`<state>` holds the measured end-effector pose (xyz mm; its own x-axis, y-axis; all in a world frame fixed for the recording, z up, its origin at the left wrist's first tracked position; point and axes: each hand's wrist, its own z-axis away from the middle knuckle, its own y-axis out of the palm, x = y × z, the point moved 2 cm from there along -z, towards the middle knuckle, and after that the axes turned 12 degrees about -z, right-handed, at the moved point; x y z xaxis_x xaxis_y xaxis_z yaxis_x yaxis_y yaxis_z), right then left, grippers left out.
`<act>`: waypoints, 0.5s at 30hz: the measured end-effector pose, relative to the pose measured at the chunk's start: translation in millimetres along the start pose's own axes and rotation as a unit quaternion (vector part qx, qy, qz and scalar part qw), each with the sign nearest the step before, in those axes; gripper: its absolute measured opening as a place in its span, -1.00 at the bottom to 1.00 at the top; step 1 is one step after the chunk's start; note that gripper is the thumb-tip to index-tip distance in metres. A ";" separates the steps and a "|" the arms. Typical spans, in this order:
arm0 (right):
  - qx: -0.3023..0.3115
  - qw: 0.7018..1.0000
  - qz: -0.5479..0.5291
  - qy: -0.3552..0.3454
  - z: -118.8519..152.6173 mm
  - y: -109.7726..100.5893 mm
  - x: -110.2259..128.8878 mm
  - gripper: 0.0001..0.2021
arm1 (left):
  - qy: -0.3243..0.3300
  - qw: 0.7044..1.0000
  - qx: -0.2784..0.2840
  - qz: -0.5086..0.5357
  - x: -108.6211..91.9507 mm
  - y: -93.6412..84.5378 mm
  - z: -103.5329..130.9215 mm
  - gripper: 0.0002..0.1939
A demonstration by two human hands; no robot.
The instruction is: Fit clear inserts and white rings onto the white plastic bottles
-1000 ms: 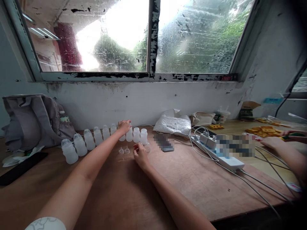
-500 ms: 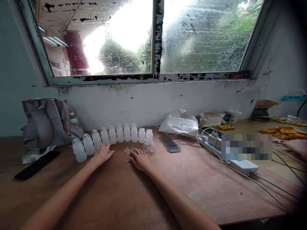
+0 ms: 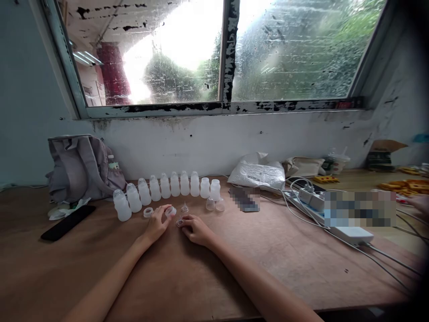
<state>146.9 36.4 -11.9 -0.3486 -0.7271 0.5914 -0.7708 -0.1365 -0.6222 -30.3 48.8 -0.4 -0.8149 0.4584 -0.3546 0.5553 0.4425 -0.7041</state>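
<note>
My left hand point(image 3: 158, 225) is closed on a translucent screw ring point(image 3: 170, 211), tilted up between thumb and fingers. Just to its right, my right hand point(image 3: 197, 230) pinches a clear bottle nipple point(image 3: 180, 222) low over the wooden table. A second nipple point(image 3: 184, 208) stands point up beyond the hands. Left of my left hand another screw ring point(image 3: 148, 212) lies on the table. Behind is a curved row of frosted baby bottles point(image 3: 165, 187), most with domed tops. The two at the right end, including this open bottle point(image 3: 215, 191), lack domes. Two clear caps point(image 3: 210, 204) rest before them.
At left are a grey backpack point(image 3: 80, 165), tissue and a black flat case point(image 3: 69, 222). To the right lie a partly blurred phone point(image 3: 246, 201), a silver bag point(image 3: 258, 172) and a power strip point(image 3: 350, 233) with trailing cables. Another person's hand point(image 3: 418, 205) shows at far right.
My left hand has lifted a screw ring and moved right, leaving another ring in sight. My right hand has drawn one nipple nearer. The whole view has shifted slightly.
</note>
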 end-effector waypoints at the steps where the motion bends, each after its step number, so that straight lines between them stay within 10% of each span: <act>1: -0.016 1.000 -0.014 0.002 -1.0 -0.7 -1.8 -0.72 | 0.008 1.000 0.003 0.011 -3.7 1.1 0.8 -0.68; 7: -0.145 0.988 -0.032 0.041 -4.0 -6.0 -15.7 -0.75 | 0.042 0.997 0.057 0.035 -14.3 15.7 2.6 -0.65; 15: -0.139 0.988 0.001 0.074 -3.6 -3.9 -20.9 -0.81 | 0.013 0.986 0.166 -0.014 -14.6 22.8 0.7 -0.68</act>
<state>155.3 54.6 -20.0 -0.4088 -0.6176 0.6719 -0.8793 0.0695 -0.4712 -5.8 51.6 -11.7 -0.8220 0.4709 -0.3203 0.4452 0.1806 -0.8770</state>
